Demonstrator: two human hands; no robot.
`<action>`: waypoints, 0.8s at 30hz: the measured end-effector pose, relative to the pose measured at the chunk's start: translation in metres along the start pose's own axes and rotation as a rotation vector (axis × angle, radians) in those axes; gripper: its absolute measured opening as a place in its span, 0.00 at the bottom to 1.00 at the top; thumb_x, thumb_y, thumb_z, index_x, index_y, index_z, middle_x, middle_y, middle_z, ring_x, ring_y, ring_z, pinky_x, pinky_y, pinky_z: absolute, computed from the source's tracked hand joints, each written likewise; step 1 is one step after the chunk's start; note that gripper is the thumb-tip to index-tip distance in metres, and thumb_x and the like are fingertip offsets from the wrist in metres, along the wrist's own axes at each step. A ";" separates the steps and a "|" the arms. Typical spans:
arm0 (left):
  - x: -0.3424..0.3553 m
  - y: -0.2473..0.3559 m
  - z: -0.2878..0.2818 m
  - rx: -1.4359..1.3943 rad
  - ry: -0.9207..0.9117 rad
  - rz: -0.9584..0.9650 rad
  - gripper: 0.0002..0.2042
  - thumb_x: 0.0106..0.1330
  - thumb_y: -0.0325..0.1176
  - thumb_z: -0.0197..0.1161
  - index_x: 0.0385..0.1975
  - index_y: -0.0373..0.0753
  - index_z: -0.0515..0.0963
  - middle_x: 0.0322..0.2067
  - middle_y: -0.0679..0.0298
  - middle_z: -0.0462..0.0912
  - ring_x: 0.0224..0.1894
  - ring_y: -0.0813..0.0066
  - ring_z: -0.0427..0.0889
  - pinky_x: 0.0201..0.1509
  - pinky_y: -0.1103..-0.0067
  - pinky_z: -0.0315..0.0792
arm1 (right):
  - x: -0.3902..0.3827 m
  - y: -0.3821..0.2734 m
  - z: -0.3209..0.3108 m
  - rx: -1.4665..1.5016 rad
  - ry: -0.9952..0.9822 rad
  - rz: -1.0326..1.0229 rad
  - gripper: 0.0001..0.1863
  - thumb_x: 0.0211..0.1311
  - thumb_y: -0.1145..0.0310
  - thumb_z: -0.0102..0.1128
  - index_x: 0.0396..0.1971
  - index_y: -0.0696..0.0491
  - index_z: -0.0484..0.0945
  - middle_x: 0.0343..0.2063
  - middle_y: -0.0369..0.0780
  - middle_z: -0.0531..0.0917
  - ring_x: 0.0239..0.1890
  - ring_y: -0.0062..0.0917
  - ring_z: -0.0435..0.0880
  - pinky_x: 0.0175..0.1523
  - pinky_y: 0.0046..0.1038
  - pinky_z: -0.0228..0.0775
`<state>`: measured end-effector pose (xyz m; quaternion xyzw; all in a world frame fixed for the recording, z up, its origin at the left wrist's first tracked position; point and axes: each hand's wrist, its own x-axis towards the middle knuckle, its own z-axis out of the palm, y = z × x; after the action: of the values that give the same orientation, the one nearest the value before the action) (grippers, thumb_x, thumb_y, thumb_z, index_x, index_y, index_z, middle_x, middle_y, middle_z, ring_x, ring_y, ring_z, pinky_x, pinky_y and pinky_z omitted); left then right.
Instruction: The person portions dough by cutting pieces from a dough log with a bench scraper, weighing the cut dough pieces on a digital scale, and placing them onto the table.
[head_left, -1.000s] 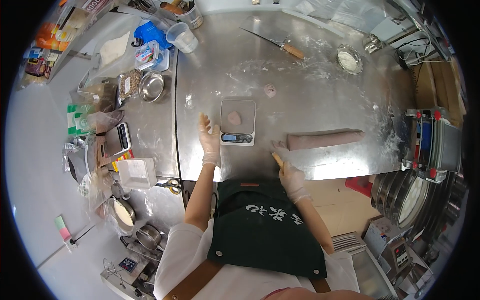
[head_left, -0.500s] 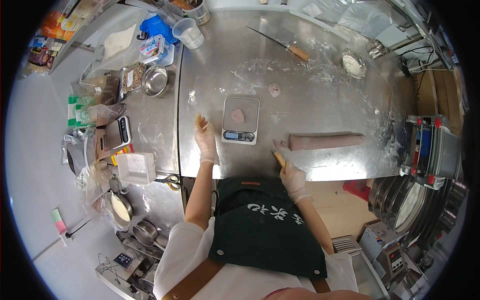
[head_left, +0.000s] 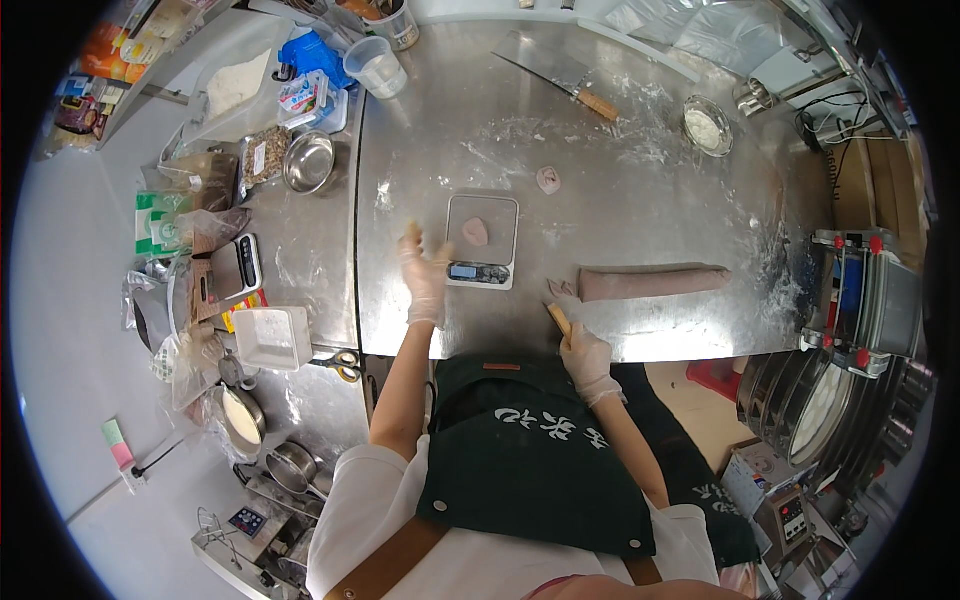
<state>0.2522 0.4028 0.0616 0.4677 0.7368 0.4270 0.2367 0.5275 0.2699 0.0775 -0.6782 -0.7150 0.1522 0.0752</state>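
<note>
The right hand (head_left: 586,364) is gripping a wooden handle (head_left: 559,319) near the dough log (head_left: 652,284); the left hand (head_left: 424,275) is hovering, fingers spread, at the scale's (head_left: 500,216) edge. On it, I am seeing a dough lump (head_left: 474,233), probably light, soft, best held by its sides.

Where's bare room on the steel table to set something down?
Widest: between the dough log, the wooden-handled knife and the powder bowl, lightly white-dusted. Smaller: between the scale and the plastic cup, some smears. Crowded: around the right hand, its tan-handled tool and the log's left end; left side counter too.
</note>
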 end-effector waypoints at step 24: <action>0.031 0.116 0.191 0.819 -0.513 0.810 0.38 0.53 0.44 0.66 0.65 0.53 0.57 0.58 0.59 0.69 0.64 0.59 0.60 0.69 0.56 0.42 | 0.006 0.002 -0.087 0.284 0.216 0.587 0.07 0.53 0.69 0.60 0.27 0.55 0.74 0.18 0.48 0.78 0.20 0.45 0.77 0.28 0.40 0.70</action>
<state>0.4381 0.5316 0.0621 0.8498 0.5249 0.0401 0.0271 0.5562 0.2862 0.1578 -0.8500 -0.4489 0.1929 0.1970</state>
